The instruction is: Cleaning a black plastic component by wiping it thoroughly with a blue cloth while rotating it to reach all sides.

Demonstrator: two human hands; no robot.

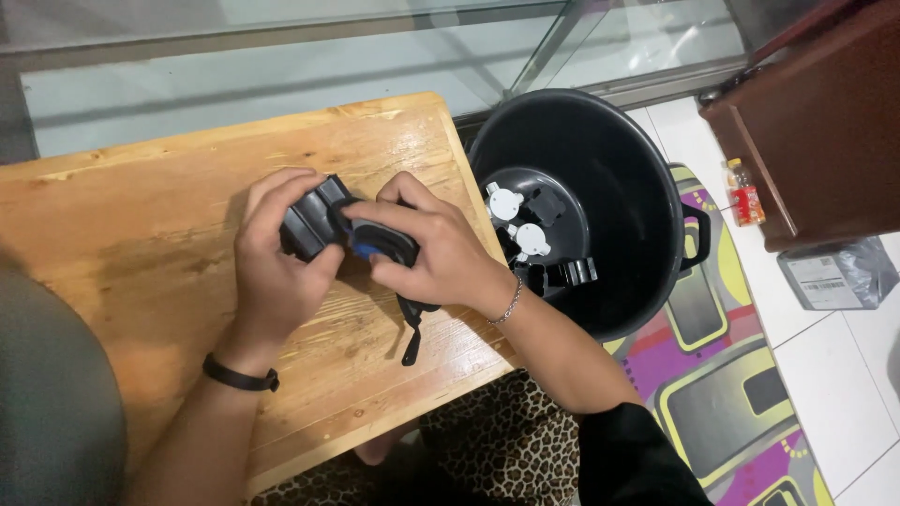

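The black plastic part [314, 223] is blocky and ribbed, with a bit of blue showing and a thin black strap [412, 333] hanging from it, held just above the wooden surface [141, 215]. My left hand [277, 267] curls its fingers around one end; my right hand [427, 253] grips the other. Beside the surface, a black bucket [647, 187] holds more black parts [562, 274] and two white discs [517, 221].

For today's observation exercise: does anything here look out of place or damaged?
Mildly: a small bottle stands on the floor beside the cabinet. Nothing looks damaged or spilled; both hands grip a black part over the table.
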